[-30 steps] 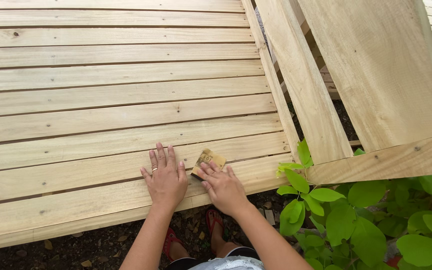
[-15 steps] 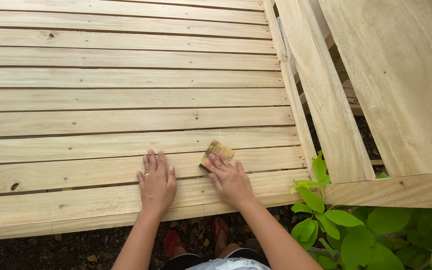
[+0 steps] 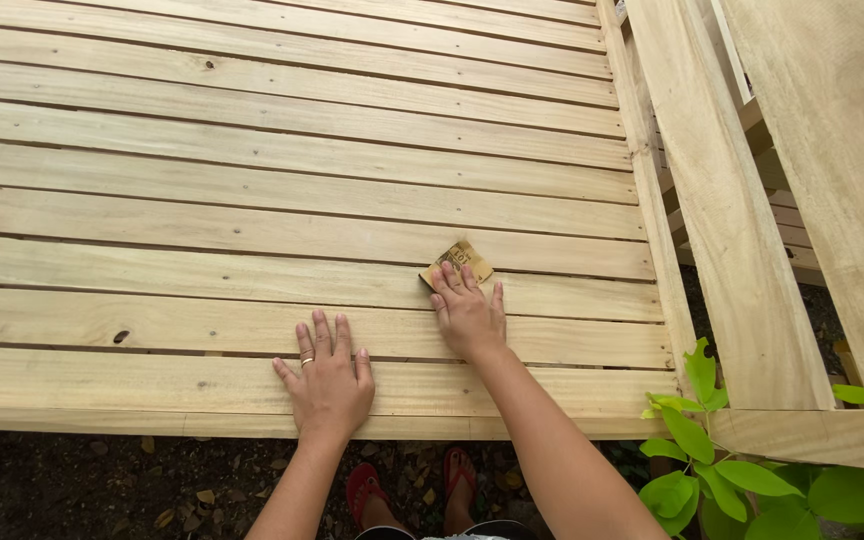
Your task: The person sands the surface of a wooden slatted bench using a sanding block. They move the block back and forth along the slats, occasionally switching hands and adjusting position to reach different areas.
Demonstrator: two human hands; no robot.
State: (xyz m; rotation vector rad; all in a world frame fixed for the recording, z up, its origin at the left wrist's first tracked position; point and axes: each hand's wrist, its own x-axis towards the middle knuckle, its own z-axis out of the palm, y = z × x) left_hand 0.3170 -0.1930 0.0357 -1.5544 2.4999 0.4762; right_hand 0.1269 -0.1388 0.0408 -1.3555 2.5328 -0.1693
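Note:
A slatted surface of pale wooden boards [image 3: 252, 190] fills most of the view. My left hand [image 3: 327, 385] lies flat, fingers spread, on the nearest boards, with a ring on one finger. My right hand [image 3: 467, 310] presses a small brown piece of sandpaper [image 3: 460, 260] onto a board a little farther in; my fingertips cover its near half.
Wider planks [image 3: 742, 200] lean or lie along the right side, with a dark gap beyond the slats' end rail. Green leafy plants [image 3: 712, 460] grow at the bottom right. Below the near edge is dark soil with dry leaves, and my feet in red sandals [image 3: 362, 490].
My right hand has pushed the sandpaper farther away across the boards. My left hand stays flat on the near boards. The view has shifted so the boards' right end sits more to the right.

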